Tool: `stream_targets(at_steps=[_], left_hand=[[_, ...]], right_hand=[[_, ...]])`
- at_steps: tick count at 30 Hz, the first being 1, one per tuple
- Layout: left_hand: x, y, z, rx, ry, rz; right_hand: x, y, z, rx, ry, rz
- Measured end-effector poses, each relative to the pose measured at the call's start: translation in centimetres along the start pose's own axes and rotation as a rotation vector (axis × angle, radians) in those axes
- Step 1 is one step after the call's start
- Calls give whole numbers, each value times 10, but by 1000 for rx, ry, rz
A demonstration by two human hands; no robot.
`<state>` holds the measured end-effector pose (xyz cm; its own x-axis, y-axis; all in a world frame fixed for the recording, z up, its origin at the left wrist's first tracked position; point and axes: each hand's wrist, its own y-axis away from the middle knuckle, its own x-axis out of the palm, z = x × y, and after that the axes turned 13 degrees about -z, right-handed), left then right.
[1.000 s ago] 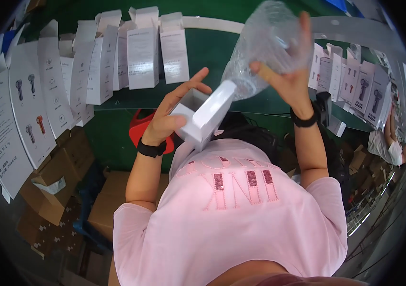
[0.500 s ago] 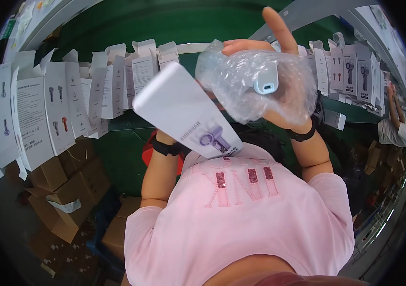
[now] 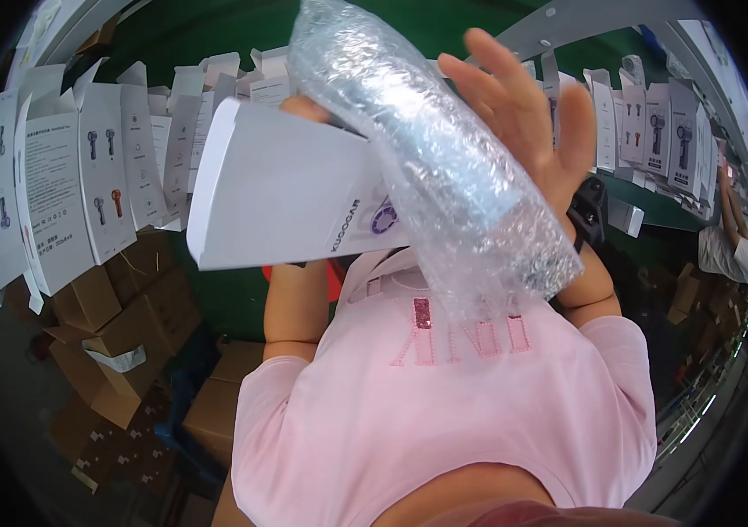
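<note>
High in the middle of the view, the right hand (image 3: 523, 132) presses its palm and spread fingers against the far side of a bubble-wrapped item (image 3: 427, 167), a long bundle that slants from upper left to lower right; what is inside shows only as a pale, blurred shape through the plastic. Just left of it, the left hand (image 3: 304, 107) is almost wholly hidden behind a white carton (image 3: 277, 189): only a knuckle or fingertip peeks over the top edge, so the grip cannot be made out, though the carton is held up there. The wrap overlaps the carton's right end and covers part of its printed picture. A black wristband (image 3: 589, 215) sits at the right wrist. Farther off, white printed cartons (image 3: 84, 176) stand in a row on the left, brown cardboard boxes (image 3: 119, 334) below them, more cartons (image 3: 646, 123) at far right.
</note>
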<state>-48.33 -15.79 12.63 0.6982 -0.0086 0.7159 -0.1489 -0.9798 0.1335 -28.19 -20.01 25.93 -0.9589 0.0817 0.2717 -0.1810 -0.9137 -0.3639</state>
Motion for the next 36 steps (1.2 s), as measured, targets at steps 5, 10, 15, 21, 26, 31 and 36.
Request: stream_targets(at_steps=[5, 10, 15, 21, 26, 31, 36], left_hand=[[7, 2, -11, 64, -87, 6], [14, 4, -25, 142, -189, 7], [18, 2, -39, 206, -285, 25], [6, -1, -49, 319, -494, 93], [-43, 22, -32, -125, -57, -40], [66, 10, -18, 498, -683, 44], [60, 20, -15, -3, -516, -35]], right_hand=[[-11, 11, 11, 149, -44, -43], [-24, 5, 9, -158, 299, 150], [-24, 2, -8, -644, 470, 168], [-27, 2, -11, -626, 522, 167], [-7, 5, -29, -312, 285, -63], [-23, -15, -44, -2, 253, -421], [-96, -59, -9, -163, 389, -609]])
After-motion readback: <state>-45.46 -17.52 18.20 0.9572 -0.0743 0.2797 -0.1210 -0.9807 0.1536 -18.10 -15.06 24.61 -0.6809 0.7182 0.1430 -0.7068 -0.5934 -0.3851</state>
